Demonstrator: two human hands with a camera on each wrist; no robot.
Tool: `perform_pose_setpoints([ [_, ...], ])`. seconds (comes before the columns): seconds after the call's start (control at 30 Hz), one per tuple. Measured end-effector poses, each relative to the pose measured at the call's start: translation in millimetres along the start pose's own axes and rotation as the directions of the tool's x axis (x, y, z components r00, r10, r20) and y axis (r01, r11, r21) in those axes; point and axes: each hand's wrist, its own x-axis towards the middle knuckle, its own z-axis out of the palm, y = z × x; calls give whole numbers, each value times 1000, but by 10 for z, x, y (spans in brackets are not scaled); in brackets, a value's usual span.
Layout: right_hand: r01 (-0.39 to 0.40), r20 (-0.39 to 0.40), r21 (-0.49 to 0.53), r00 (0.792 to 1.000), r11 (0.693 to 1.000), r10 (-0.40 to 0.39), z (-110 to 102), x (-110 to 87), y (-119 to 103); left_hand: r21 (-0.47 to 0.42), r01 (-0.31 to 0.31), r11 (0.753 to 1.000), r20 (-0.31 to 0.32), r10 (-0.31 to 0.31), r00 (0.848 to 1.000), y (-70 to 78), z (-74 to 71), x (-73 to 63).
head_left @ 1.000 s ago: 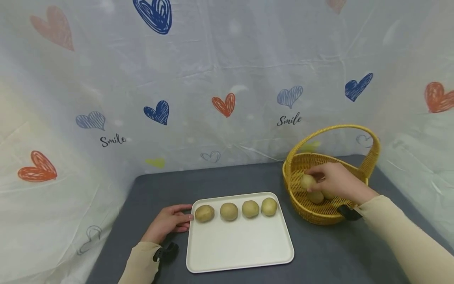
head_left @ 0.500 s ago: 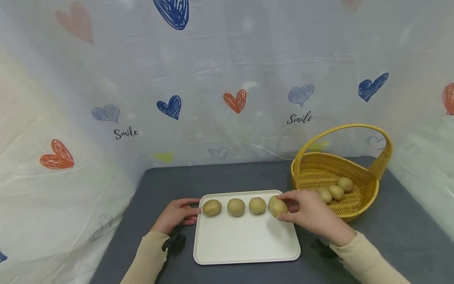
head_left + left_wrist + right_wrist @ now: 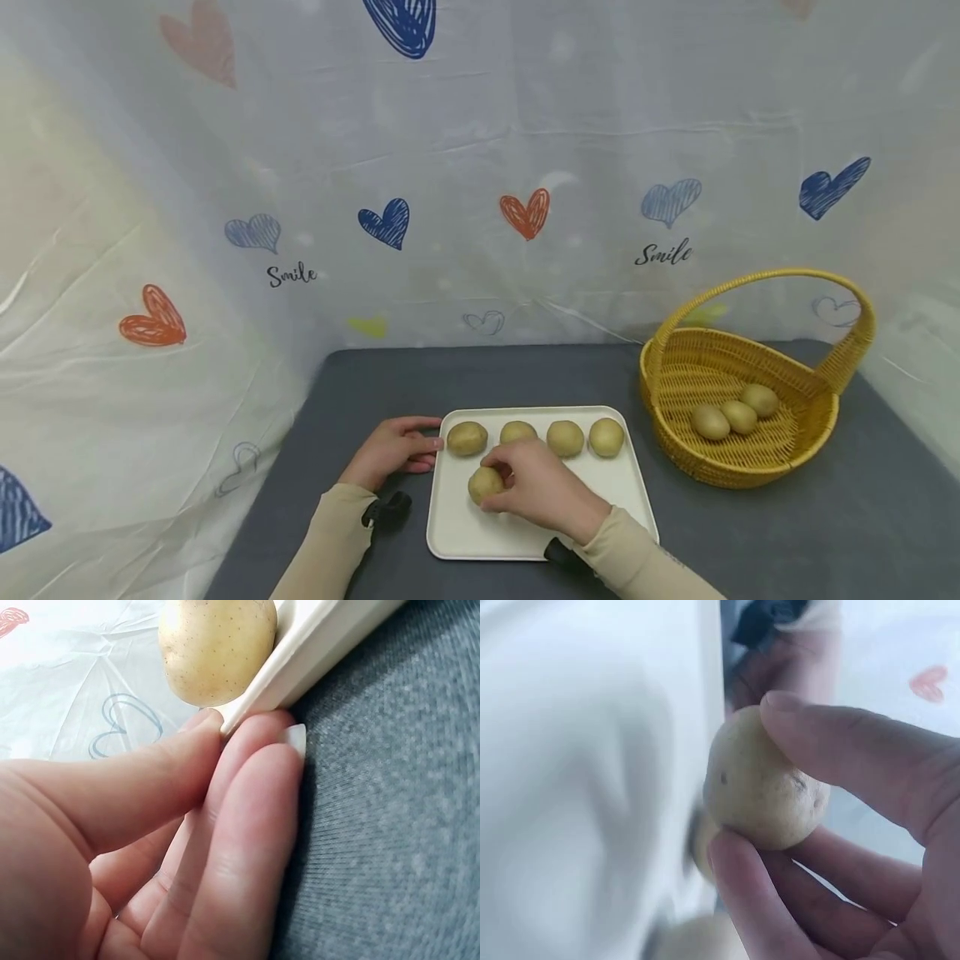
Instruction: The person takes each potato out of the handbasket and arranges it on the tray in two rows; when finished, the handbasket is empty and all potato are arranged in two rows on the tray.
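My right hand (image 3: 546, 490) holds a small round potato (image 3: 486, 485) over the left part of the white tray (image 3: 467, 537). In the right wrist view, thumb and fingers pinch that potato (image 3: 761, 780) from two sides. A row of several potatoes lies along the tray's far edge, from the left potato (image 3: 467, 438) to the right potato (image 3: 606, 437); my right hand partly covers one. At the tray's left edge, my left hand (image 3: 393, 454) grips the rim. The left wrist view has its thumb (image 3: 150, 787) on the rim, the fingers against the outer side, and a potato (image 3: 217, 649) just beyond.
A yellow wicker basket (image 3: 738, 477) with a tall handle stands right of the tray, with three potatoes (image 3: 738, 417) inside. Both stand on a dark grey table (image 3: 480, 375). A white curtain with printed hearts (image 3: 525, 212) hangs behind.
My right hand has taken a potato out of the basket and carried it left, past the right end of the row, over the tray. My left hand stays at the tray's edge. The view has shifted.
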Motion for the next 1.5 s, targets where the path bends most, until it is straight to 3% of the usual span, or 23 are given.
perform_pose_setpoints([
  [0.2, 19, 9, 3, 1000, 1000, -19, 250, 76, -14, -5, 5, 1000, 17, -5, 1000, -6, 38, 6],
  [0.5, 36, -10, -34, 999, 999, -37, 371, 113, -31, -12, 13, 1000, 7, -13, 1000, -34, -4, 19],
  [1.5, 33, 2, -60, 999, 998, -32, 350, 129, -34, -4, 14, 1000, 8, -14, 1000, -43, -21, 62],
])
